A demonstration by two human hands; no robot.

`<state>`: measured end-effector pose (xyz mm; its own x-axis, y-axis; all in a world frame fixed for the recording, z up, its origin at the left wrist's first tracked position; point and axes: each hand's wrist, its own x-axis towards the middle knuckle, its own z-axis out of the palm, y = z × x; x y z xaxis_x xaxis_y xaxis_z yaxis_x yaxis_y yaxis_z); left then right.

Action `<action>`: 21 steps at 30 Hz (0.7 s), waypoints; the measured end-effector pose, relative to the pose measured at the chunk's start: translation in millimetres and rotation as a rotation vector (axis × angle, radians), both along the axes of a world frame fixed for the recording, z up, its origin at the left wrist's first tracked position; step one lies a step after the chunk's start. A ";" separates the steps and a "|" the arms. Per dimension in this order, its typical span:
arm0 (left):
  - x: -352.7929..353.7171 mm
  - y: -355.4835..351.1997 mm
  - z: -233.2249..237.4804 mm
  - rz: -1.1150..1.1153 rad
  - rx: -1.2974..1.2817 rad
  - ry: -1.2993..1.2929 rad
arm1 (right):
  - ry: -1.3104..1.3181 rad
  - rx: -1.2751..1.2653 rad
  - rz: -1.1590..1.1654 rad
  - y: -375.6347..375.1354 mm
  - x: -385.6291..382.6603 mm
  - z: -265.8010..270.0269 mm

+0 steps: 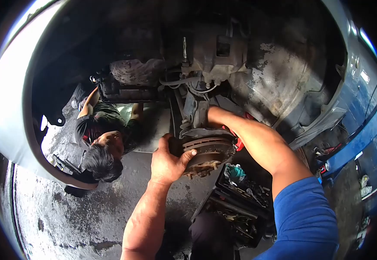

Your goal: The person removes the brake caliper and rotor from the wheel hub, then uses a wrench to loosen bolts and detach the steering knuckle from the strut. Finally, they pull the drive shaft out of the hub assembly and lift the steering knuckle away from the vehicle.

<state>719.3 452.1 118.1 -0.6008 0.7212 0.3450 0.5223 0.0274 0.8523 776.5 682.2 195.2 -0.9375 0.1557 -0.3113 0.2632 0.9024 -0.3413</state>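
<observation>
My left hand [167, 161] grips the left edge of a rusty brake disc [203, 146], with the thumb over the rim and the other fingers behind it. The wheel hub with its studs [203, 167] faces me. My right forearm reaches over the disc, and my right hand [214, 116] goes in behind the strut [200, 112], its fingers hidden. Something red [239, 144], whose kind I cannot make out, shows at the disc's right side, beneath my forearm.
Inside the wheel arch, a bracket and hoses [203, 89] hang above the disc. Another person [104, 138] lies on the floor under the car at left. Below the disc stands a black tool tray [216, 190] full of tools and a green rag [235, 172]. A pale fender [13, 108] curves around the left.
</observation>
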 end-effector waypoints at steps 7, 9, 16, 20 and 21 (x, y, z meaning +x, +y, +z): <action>2.4 -4.1 0.1 -0.018 -0.009 -0.010 | 0.076 0.223 -0.162 35.4 5.1 -45.5; 4.0 -9.4 -1.3 -0.006 -0.019 -0.042 | -0.021 -0.084 -0.073 37.3 -0.5 -47.4; -4.0 -3.1 1.1 -0.001 -0.055 -0.011 | 0.163 -0.207 -0.047 30.8 5.2 -34.6; 1.3 -8.7 -1.3 -0.015 -0.006 0.001 | 0.191 0.472 -0.129 53.2 15.1 -65.6; 2.8 -11.5 -3.3 -0.015 -0.011 -0.001 | 0.188 0.468 -0.128 60.9 12.4 -80.0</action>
<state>722.1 440.6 114.7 -0.5900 0.7340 0.3362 0.5217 0.0287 0.8527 788.9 743.1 115.2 -0.9347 0.3553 -0.0092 0.3547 0.9342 0.0390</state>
